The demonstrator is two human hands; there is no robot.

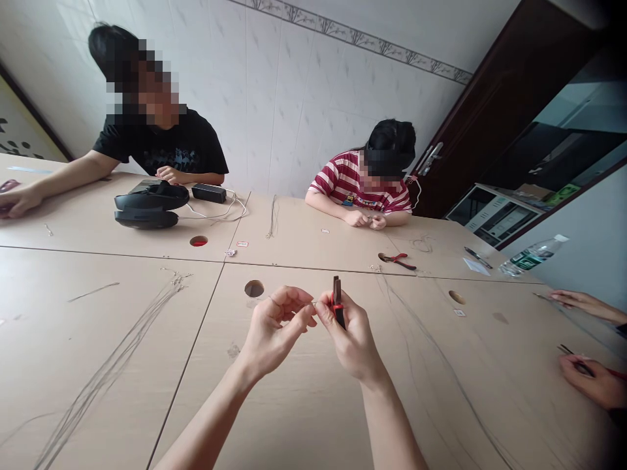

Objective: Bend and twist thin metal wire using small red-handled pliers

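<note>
Over the middle of the table, my left hand (274,329) is closed in a pinch on a thin wire (314,303), its other fingers curled. Opposite it, my right hand (356,336) has pliers (337,295) with red and black handles tucked in the palm, jaws pointing up. The right thumb and fingertip also meet at the wire, which is too fine to follow beyond the fingers. A bundle of long thin wires (125,339) lies to the left of my hands. More long wires (434,336) stretch along the table to the right.
Two people sit across the table (294,411). Other hands (595,385) work at the right edge. Another pair of pliers (398,260), a bottle (533,256), a pen (477,256) and a black headset-like device (149,205) lie about. Round holes pierce the tabletop.
</note>
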